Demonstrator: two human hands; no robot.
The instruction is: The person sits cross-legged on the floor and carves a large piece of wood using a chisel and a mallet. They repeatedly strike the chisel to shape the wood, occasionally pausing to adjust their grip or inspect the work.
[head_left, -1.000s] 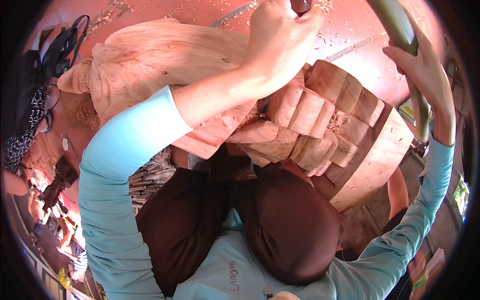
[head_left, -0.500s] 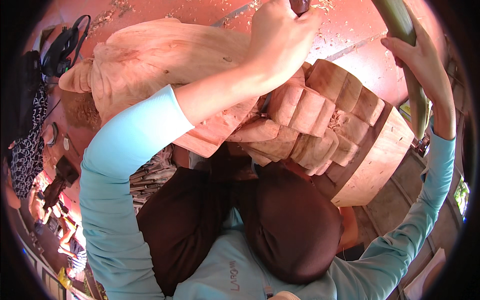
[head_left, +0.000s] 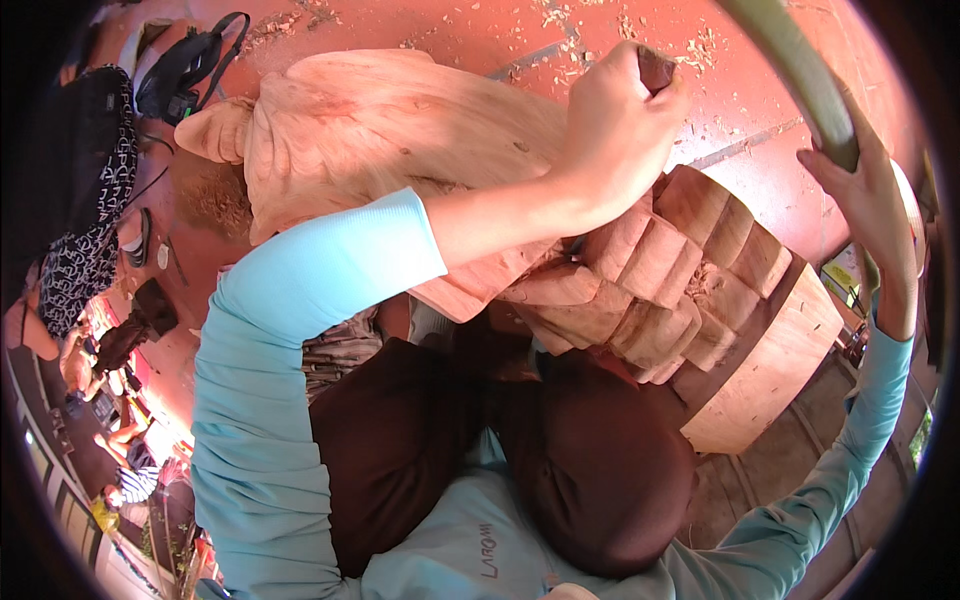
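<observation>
A large pale-brown wood carving (head_left: pixel 400 120) lies across in front of me, smooth and flowing at the left, cut into stepped blocks (head_left: pixel 655 260) at the right. My left hand (head_left: pixel 615 140) is closed in a fist above its middle, round the dark wooden handle (head_left: pixel 656 72) of what looks like a chisel; the blade is hidden below the hand. At the far right my right hand (head_left: pixel 868 190) is raised, fingers wrapped round a long greenish wooden club (head_left: pixel 790 60). The club's upper end runs out of view, well apart from the chisel.
Wood shavings (head_left: pixel 570 40) are scattered over the red tile floor (head_left: pixel 480 35). A black bag (head_left: pixel 185 70) with a strap lies at the far left. Other people (head_left: pixel 135 470) are at the lower left. My knees (head_left: pixel 590 450) are close against the carving's near side.
The whole view has shifted, so the carving appears lower and further right. My left fist stays over the carving's middle. The club in my right hand has tilted somewhat.
</observation>
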